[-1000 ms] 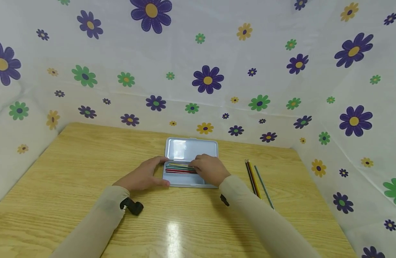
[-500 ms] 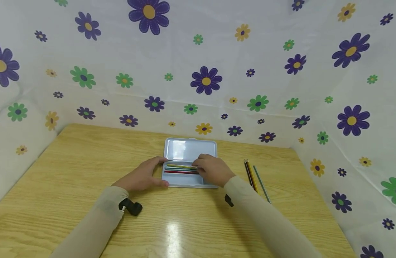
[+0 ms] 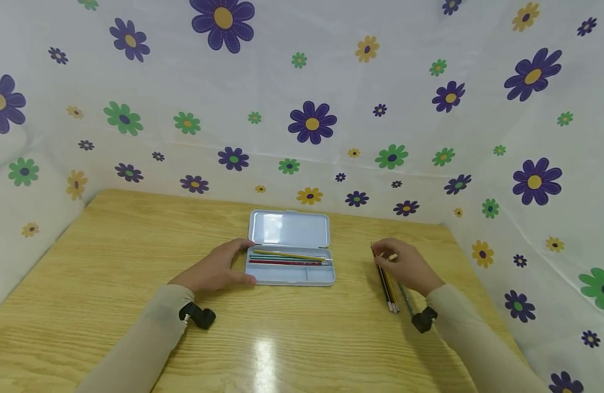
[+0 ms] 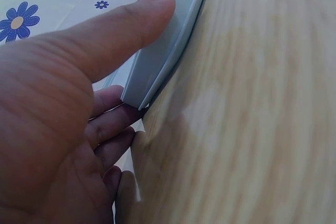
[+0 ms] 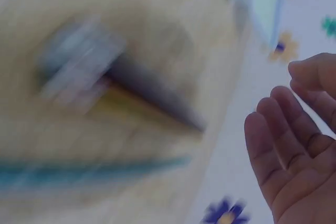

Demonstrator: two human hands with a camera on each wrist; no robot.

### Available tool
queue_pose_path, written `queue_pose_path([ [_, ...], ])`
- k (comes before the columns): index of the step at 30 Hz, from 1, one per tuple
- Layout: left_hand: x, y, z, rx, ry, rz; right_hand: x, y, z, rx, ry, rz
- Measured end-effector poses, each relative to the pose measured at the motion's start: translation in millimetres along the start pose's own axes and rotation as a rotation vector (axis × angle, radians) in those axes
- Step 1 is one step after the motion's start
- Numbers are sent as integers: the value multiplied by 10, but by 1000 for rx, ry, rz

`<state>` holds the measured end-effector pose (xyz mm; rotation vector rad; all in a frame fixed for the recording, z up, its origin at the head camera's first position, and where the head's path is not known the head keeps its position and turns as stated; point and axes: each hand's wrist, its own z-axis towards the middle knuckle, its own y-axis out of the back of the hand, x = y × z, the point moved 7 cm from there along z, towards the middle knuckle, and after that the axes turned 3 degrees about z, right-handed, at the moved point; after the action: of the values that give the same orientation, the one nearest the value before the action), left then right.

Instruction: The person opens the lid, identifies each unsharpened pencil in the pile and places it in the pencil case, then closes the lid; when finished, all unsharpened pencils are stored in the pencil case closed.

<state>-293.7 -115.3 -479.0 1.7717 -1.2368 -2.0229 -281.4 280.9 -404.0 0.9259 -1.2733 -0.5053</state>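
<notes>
A light-blue pencil case (image 3: 291, 275) lies open on the table, its lid (image 3: 292, 229) tipped back. Inside, a yellow pencil (image 3: 284, 254) rests on top, beside a red pencil (image 3: 282, 262) and green ones. My left hand (image 3: 215, 267) holds the case by its left end, thumb at the front corner and fingers at the back corner. In the left wrist view the thumb (image 4: 131, 30) lies along the case's wall (image 4: 163, 51). My right hand (image 3: 405, 265) hovers over the far ends of loose pencils (image 3: 386, 286), fingers loosely bent with nothing visible between them.
A blue-green pencil (image 3: 406, 297) lies apart, just right of the loose bunch, partly under the right wrist. White flowered cloth (image 3: 262, 82) stands behind the wooden table (image 3: 302, 338) and along both sides.
My right hand has left the case, where the yellow pencil now lies free, and has moved right to the loose pencils. My left hand stays at the case's left end.
</notes>
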Motion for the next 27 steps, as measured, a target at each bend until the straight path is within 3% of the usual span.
queue_pose_path([
  [6, 2, 8, -6, 1, 0, -7, -502, 121, -462, 27, -141, -27],
  [13, 35, -5, 10, 5, 2, -3, -726, 68, -817, 72, -245, 43],
  [27, 55, -19, 11, 6, 11, -4, -778, -30, -890, 48, -357, 96],
])
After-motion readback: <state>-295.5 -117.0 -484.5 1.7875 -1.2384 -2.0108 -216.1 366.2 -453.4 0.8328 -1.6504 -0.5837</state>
